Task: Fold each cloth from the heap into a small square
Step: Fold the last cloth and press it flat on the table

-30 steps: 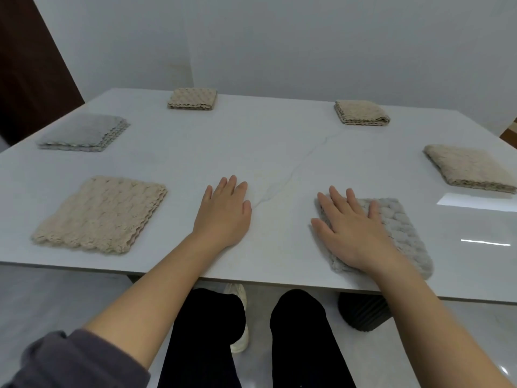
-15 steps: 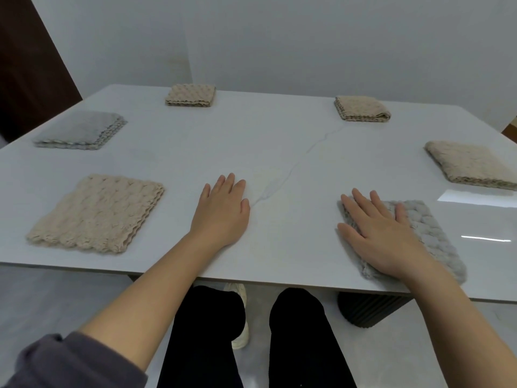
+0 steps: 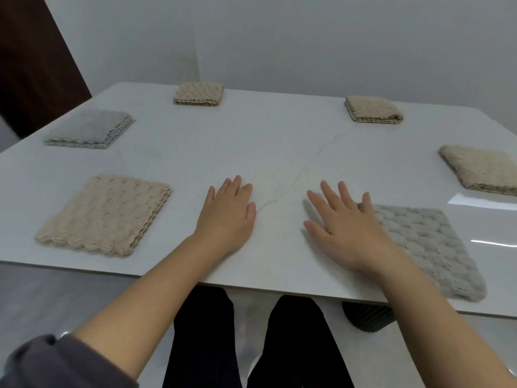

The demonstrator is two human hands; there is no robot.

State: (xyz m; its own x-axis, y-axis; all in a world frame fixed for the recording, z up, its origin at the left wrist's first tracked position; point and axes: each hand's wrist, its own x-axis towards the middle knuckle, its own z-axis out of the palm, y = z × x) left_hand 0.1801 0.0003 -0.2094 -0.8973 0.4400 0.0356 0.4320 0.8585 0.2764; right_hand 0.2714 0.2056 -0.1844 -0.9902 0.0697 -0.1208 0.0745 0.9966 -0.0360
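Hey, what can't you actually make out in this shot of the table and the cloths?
- Head view: grey cloth, near-left part hidden by the right hand and forearm.
- Head view: rightmost beige cloth, cut off by the frame edge.
- Head view: right hand blurred, so contact with the table is unclear.

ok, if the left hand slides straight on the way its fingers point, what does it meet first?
Looks free: the left hand points across the table, between the far left beige cloth and the far right beige cloth. Nothing in line, though depth is unclear.
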